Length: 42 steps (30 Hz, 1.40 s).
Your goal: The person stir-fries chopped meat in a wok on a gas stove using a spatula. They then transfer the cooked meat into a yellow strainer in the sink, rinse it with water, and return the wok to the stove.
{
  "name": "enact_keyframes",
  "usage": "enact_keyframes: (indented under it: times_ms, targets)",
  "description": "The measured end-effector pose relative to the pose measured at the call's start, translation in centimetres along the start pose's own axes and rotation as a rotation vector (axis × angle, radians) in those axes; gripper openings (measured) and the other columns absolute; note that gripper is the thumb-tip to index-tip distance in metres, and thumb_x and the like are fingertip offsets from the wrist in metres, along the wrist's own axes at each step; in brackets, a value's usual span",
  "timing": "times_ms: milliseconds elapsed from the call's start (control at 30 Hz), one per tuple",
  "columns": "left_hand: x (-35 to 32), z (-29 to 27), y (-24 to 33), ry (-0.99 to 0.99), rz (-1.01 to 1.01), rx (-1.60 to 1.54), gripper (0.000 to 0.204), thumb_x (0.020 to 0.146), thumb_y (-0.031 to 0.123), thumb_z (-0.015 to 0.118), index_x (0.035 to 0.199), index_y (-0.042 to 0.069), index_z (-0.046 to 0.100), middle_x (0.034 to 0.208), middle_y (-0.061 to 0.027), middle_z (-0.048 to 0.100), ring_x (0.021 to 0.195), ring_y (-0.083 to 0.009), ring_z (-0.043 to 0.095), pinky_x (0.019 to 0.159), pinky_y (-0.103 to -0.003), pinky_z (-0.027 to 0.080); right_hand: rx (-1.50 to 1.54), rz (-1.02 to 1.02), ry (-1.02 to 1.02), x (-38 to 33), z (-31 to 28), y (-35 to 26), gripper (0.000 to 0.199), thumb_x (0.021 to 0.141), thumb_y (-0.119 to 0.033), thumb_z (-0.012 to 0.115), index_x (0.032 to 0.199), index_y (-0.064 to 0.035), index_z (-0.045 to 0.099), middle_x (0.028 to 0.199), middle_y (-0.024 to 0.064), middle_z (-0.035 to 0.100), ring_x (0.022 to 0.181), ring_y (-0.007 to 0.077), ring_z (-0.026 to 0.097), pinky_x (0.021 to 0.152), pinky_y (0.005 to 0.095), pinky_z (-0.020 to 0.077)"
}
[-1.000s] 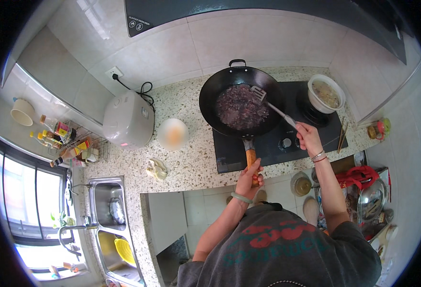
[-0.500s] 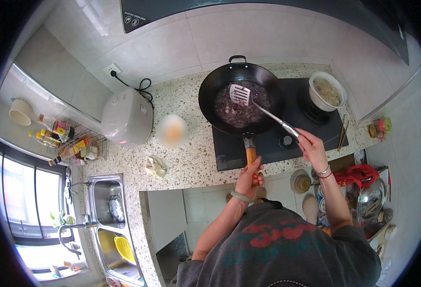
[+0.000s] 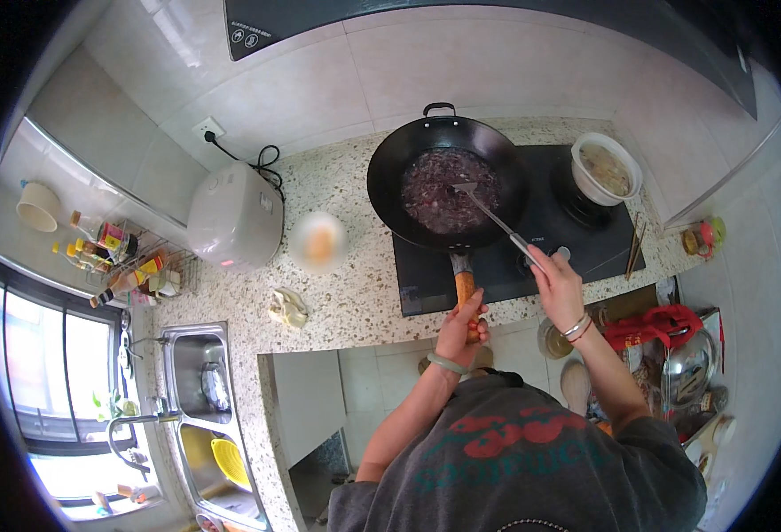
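A black wok (image 3: 390, 186) stands on the left part of the dark cooktop (image 3: 426, 293), with dark purplish-brown food (image 3: 443, 208) in a shiny liquid inside it. My left hand (image 3: 464, 330) is wrapped round the wok's wooden handle (image 3: 465, 285) at the counter's front edge. In my right hand (image 3: 561, 285) is the handle of a metal slotted spatula (image 3: 497, 219). Its blade dips into the food near the middle of the wok, seen edge-on and partly sunk, so its slots are hidden.
A white bowl of pale food (image 3: 605, 170) stands on the right burner, chopsticks (image 3: 636, 248) beside it. Left are a blurred bowl (image 3: 318, 242), a crumpled cloth (image 3: 288, 308), a rice cooker (image 3: 235, 217) and a double sink (image 3: 197, 372). A range hood (image 3: 497, 12) hangs above.
The spatula's blade has turned and gone down into the food, where it was held flat above it. My right hand has moved slightly left and down; my left hand stays on the handle.
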<state>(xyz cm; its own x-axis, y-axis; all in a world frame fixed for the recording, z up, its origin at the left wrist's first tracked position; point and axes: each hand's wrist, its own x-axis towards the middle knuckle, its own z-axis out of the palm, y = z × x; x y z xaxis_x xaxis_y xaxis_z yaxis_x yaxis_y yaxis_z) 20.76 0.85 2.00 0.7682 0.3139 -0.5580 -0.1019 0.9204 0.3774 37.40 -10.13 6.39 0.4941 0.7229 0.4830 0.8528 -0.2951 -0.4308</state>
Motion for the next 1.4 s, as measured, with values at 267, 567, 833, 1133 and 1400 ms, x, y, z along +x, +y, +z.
enact_keyframes:
  times_ms: [267, 567, 833, 1133, 1400]
  targets:
    - [0.0, -0.1, 0.1, -0.014, -0.009, -0.006, 0.036, 0.090, 0.026, 0.061, 0.121, 0.010, 0.050, 0.080, 0.0026, 0.053, 0.057, -0.0062, 0.043, 0.049, -0.021, 0.035, 0.019, 0.106, -0.227, -0.7, 1.5, -2.2, 0.043, 0.083, -0.016, 0.061, 0.125, -0.0122, 0.050, 0.084, 0.0147, 0.056, 0.068, 0.0362, 0.060, 0.057, 0.0446, 0.0496]
    - [0.2, -0.2, 0.1, -0.011, -0.018, 0.014, 0.038, 0.090, 0.026, 0.061, 0.123, 0.010, 0.050, 0.082, 0.0025, 0.053, 0.057, -0.0067, 0.042, 0.050, -0.022, 0.035, -0.019, 0.222, -0.342, 0.1, 1.6, -1.7, 0.042, 0.085, -0.017, 0.057, 0.124, -0.0049, 0.049, 0.092, 0.0205, 0.063, 0.079, 0.0389, 0.061, 0.065, 0.0469, 0.0496]
    - [0.5, -0.5, -0.2, 0.009, -0.032, 0.010, 0.036, 0.090, 0.025, 0.061, 0.121, 0.011, 0.051, 0.082, 0.0021, 0.053, 0.056, -0.0072, 0.042, 0.049, -0.023, 0.035, 0.951, 0.776, -0.242, 0.7, 1.5, -0.7, 0.032, 0.095, -0.024, 0.048, 0.121, -0.0068, 0.052, 0.065, 0.0030, 0.049, 0.051, 0.0151, 0.045, 0.043, 0.0274, 0.0361]
    - [0.0, 0.0, 0.1, 0.005, -0.024, 0.002, 0.036, 0.090, 0.026, 0.061, 0.120, 0.010, 0.051, 0.082, 0.0022, 0.052, 0.056, -0.0070, 0.041, 0.050, -0.023, 0.035, 1.742, 1.161, -0.210, 0.8, 3.9, 2.1, 0.023, 0.097, -0.023, 0.046, 0.106, -0.0057, 0.057, 0.060, -0.0058, 0.035, 0.046, 0.0042, 0.027, 0.038, 0.0191, 0.0216]
    - [0.2, -0.3, 0.0, 0.003, -0.016, 0.020, 0.035, 0.090, 0.026, 0.061, 0.120, 0.010, 0.052, 0.082, 0.0022, 0.052, 0.056, -0.0071, 0.042, 0.049, -0.023, 0.035, 1.114, 0.838, -0.186, 0.2, 3.6, 1.4, 0.025, 0.095, -0.021, 0.049, 0.115, -0.0080, 0.056, 0.063, 0.0028, 0.046, 0.047, 0.0131, 0.041, 0.042, 0.0267, 0.0344]
